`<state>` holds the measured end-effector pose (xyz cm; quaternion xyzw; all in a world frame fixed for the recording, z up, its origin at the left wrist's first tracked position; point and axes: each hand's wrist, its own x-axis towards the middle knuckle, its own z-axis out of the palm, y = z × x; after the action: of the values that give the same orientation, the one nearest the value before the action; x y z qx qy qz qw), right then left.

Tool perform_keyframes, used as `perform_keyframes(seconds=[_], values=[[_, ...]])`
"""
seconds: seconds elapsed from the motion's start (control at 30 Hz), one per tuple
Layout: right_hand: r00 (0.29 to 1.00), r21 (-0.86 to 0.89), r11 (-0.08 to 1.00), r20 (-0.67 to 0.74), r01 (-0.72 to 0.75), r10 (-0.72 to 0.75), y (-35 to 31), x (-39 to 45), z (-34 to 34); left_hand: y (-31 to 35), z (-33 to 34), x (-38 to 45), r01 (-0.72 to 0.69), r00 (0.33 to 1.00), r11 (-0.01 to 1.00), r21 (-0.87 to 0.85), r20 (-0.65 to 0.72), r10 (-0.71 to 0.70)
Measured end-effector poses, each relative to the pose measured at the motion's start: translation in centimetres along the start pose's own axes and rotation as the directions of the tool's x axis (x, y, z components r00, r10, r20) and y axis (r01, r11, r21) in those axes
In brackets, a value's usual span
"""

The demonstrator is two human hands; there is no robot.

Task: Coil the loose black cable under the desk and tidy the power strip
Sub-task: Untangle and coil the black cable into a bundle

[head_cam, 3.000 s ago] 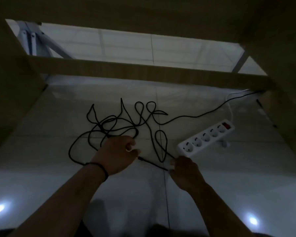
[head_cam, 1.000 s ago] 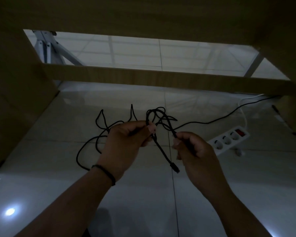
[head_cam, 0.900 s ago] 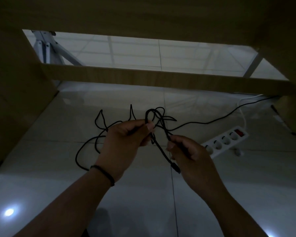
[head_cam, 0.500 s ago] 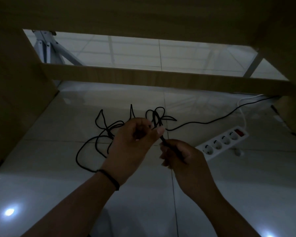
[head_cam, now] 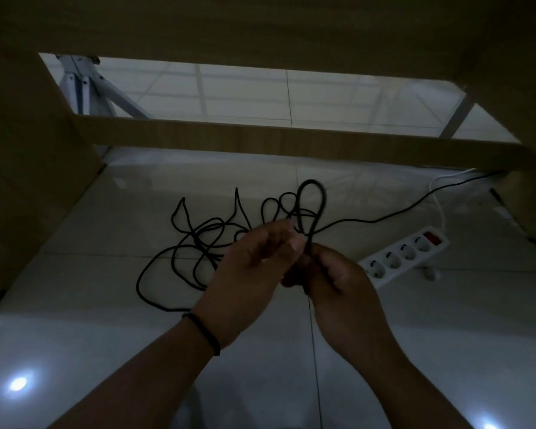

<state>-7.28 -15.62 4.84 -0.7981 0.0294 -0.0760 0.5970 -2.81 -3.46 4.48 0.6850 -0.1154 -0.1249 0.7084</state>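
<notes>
pinching the thin black cable (head_cam: 180, 239) between both hands, my left hand (head_cam: 248, 274) and right hand (head_cam: 338, 283) clamp one raised loop together; the remaining tangle lies on glossy tile beyond, the white four-socket power strip (head_cam: 406, 255) farther right, no readable writing.
</notes>
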Motion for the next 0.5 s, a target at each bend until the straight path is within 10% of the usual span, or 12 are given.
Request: perform_keyframes(seconds=[0.27, 0.5], values=[[0.972, 0.669, 0.733, -0.068, -0.121, 0.223, -0.6, 0.8, -1.7, -0.6, 1.3, -1.0, -0.005, 0.971, 0.993, 0.119, 0.237, -0.023], [0.97, 0.523, 0.843, -0.111, -0.127, 0.215, -0.8, 0.4, -1.3, -0.8, 1.6, -1.3, -0.188, 0.981, 0.874, 0.449, 0.129, 0.145]])
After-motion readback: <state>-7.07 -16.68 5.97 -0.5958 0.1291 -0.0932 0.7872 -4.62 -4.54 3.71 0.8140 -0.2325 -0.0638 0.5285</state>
